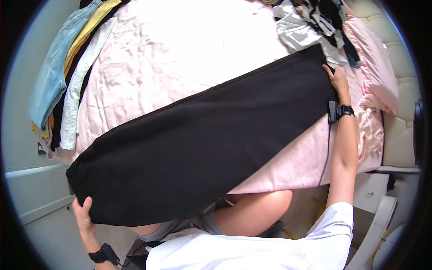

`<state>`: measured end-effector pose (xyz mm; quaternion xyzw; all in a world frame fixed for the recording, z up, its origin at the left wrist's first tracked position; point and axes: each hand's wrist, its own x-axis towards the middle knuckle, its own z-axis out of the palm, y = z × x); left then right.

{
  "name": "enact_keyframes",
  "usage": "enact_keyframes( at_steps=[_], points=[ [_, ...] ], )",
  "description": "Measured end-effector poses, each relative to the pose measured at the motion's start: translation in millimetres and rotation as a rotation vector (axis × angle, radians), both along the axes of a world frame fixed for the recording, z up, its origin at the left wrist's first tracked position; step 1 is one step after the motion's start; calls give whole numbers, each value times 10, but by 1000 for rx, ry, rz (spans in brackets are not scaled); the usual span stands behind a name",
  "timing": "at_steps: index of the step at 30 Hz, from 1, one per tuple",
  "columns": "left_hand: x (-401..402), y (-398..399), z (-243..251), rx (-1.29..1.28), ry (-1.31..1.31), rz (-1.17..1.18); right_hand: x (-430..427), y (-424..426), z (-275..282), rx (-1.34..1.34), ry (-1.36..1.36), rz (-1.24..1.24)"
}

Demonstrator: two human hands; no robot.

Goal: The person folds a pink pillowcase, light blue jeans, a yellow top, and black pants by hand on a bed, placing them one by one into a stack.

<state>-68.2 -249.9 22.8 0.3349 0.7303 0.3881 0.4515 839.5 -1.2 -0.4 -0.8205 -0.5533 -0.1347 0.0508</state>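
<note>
A long black cloth garment point(199, 135), its exact kind unclear, stretches diagonally across the pink bedsheet point(148, 67) and over my lap. My left hand point(83, 212) grips its lower left corner, thumb on top. At the other end, my right hand point(335, 79) holds the right edge, with some fingers hidden under the fabric. Both wrists carry black straps with small devices.
Folded light blue jeans point(50, 94), yellow, black and white garments lie along the bed's left edge. A heap of white and black clothes point(297, 28) is at the upper right, beside a pink pillow point(374, 64) and the padded headboard point(401, 118). A white drawer unit point(369, 192) stands lower right.
</note>
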Motion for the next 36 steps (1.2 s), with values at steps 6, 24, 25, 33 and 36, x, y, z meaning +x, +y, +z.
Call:
enact_keyframes(
  at_steps=[6,24,25,33,36],
  points=[
    [-37,-271,-114,3,-307,41,87,-20,-217,-8,94,-90],
    [87,-213,27,119,-370,-211,-5032,-3378,245,69,2134,29],
    [82,-212,-8,126,-332,-226,-5154,-3415,180,147,2204,43],
    [143,-280,-89,187,-266,-325,-5295,-3072,102,119,2217,118],
    [260,-303,-77,226,-268,-245,-5230,-3040,-5,87,2192,141]
  ],
)
